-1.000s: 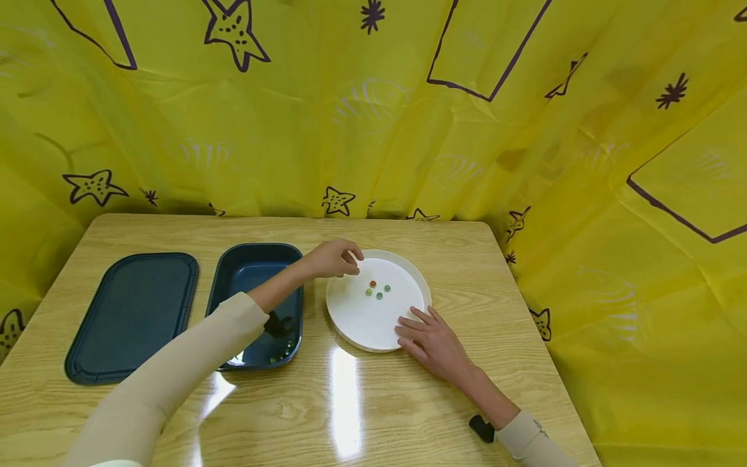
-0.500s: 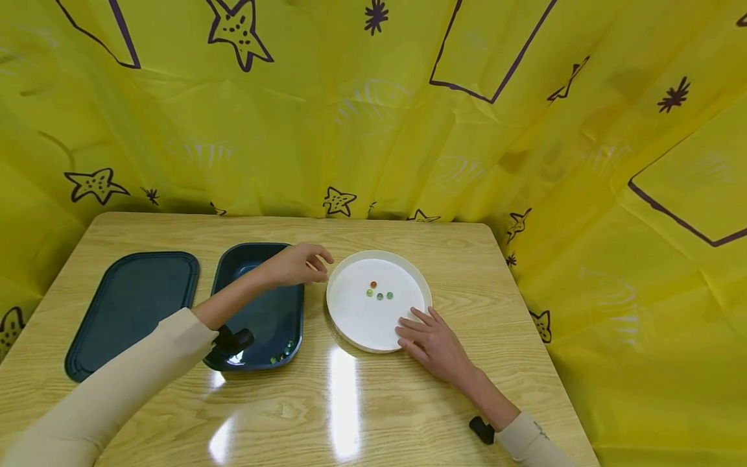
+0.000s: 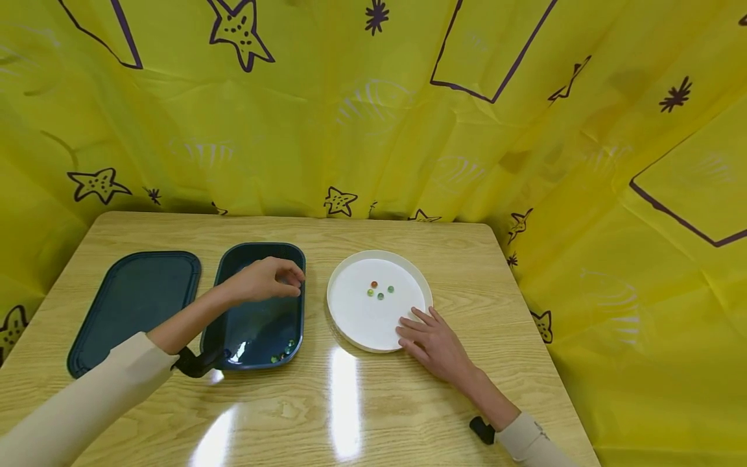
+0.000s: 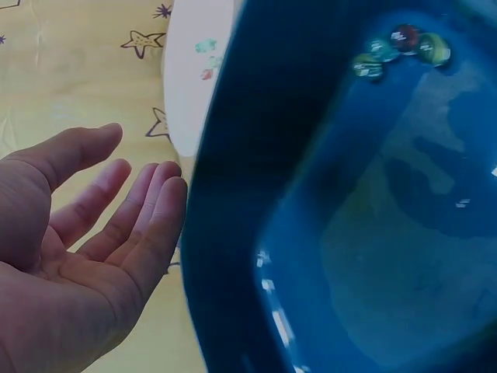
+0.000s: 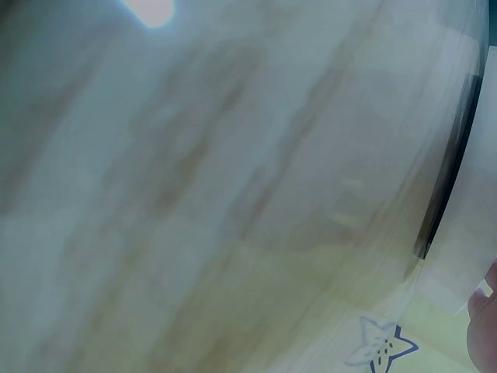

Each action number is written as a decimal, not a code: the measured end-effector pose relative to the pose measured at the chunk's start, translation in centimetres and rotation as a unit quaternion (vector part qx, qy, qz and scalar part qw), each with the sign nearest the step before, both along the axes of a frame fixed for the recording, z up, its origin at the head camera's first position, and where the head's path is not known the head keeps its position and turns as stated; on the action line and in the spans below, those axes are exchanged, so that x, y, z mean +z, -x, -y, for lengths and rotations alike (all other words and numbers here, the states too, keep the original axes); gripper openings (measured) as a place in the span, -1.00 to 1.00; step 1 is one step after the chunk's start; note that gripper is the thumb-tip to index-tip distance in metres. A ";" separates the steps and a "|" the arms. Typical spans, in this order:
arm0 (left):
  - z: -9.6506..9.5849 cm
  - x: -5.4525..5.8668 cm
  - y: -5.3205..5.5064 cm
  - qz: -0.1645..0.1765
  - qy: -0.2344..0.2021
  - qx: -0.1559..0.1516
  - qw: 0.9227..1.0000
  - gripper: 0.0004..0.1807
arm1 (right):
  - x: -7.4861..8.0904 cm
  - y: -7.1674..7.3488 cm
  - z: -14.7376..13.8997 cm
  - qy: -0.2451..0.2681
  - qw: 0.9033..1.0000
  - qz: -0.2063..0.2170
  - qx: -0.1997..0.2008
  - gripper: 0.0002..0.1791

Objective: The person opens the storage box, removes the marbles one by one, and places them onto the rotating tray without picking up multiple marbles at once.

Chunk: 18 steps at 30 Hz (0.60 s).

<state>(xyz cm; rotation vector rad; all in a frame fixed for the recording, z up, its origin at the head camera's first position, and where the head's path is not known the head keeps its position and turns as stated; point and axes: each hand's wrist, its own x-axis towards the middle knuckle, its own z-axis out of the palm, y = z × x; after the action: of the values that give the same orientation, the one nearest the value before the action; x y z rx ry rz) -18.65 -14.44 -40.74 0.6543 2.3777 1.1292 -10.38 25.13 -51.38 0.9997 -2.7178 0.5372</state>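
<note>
My left hand (image 3: 271, 279) is over the dark blue tub (image 3: 245, 350), its fingers loosely bent. In the left wrist view the thumb stands apart from the fingers with nothing between them, and several glass marbles (image 4: 369, 67) lie together in a corner of the tub. My right hand (image 3: 432, 340) rests its relaxed fingers on the near right edge of a round white shallow dish (image 3: 364, 327). Inside that dish sit several more marbles: a red one (image 3: 374, 284), a yellow-green one (image 3: 370, 293) and green ones. The right wrist view shows mostly tabletop, with a fingertip at its edge.
A flat dark blue lid (image 3: 137, 301) lies on the wooden table (image 3: 303, 415), left of the tub. Behind the table and along its right side hangs a yellow curtain (image 3: 315, 130) with starfish drawings. Light glares off the tabletop.
My left hand has gone left, from above the white dish to over the tub. A green marble in the dish has shifted slightly. My right hand has stayed in place.
</note>
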 end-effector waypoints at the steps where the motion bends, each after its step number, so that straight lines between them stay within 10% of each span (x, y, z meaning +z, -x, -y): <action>1: 0.2 -0.2 -0.2 0.000 -0.001 0.000 1.000 -0.72 | 0.0 0.0 0.0 0.000 1.000 0.000 0.000 -0.68; 18: 0.9 -3.9 -2.7 0.059 -0.019 0.010 0.998 -0.81 | -0.1 -0.1 0.0 0.006 1.000 0.001 -0.001 -0.68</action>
<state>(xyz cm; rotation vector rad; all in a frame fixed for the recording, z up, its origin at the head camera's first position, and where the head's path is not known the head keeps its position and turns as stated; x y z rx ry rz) -15.97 -15.33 -44.63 0.5613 2.2735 1.1910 -10.33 25.14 -51.44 0.9929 -2.7129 0.5542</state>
